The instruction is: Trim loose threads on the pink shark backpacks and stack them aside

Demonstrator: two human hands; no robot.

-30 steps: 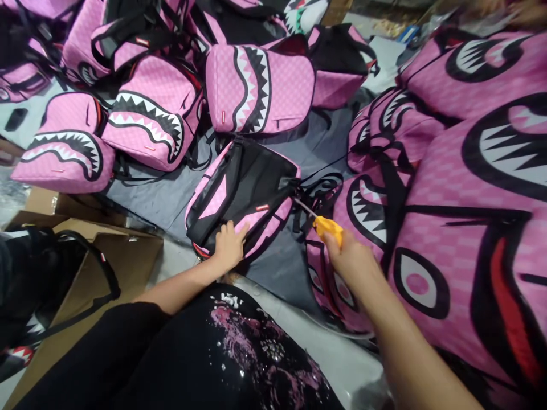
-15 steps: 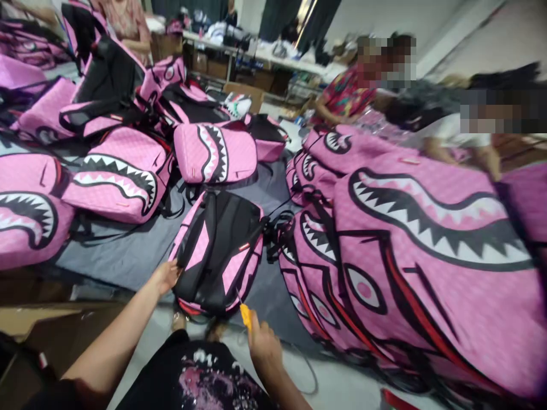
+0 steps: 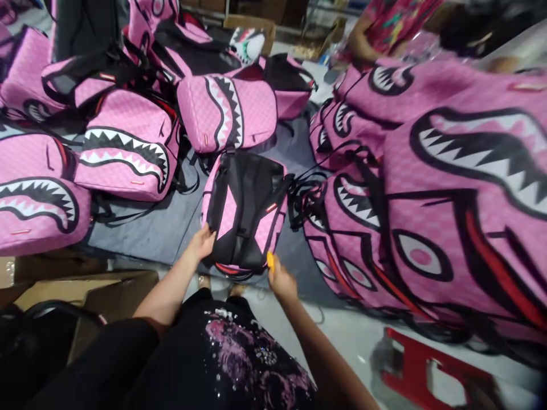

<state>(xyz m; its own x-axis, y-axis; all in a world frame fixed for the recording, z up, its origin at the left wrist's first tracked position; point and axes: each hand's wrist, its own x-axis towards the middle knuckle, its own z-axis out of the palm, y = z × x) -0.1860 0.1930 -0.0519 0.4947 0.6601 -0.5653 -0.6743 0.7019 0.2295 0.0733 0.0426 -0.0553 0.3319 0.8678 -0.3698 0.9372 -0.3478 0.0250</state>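
Observation:
A pink and black backpack [image 3: 243, 213] lies back side up at the near edge of the grey-covered table, its black straps and pink side patches showing. My left hand [image 3: 202, 242] is closed on its lower left edge, with the fingertips partly hidden. At the lower right corner of the same bag, my right hand [image 3: 282, 280] is closed around a small yellow-handled tool [image 3: 270, 261]. The tool's tip is against or very near the bag's side and cannot be made out clearly.
Pink shark-mouth backpacks [image 3: 128, 145] lie left and behind. A large stack of them [image 3: 427, 199] crowds the right. Below are an open cardboard box [image 3: 115, 290] at left and a red stool [image 3: 421, 364] at right. A co-worker's arm [image 3: 363, 42] is across the table.
The view has tilted down, bringing the red stool into sight. My right hand has moved the yellow-handled tool up close to the bag's lower right corner. My left hand stays on its left edge.

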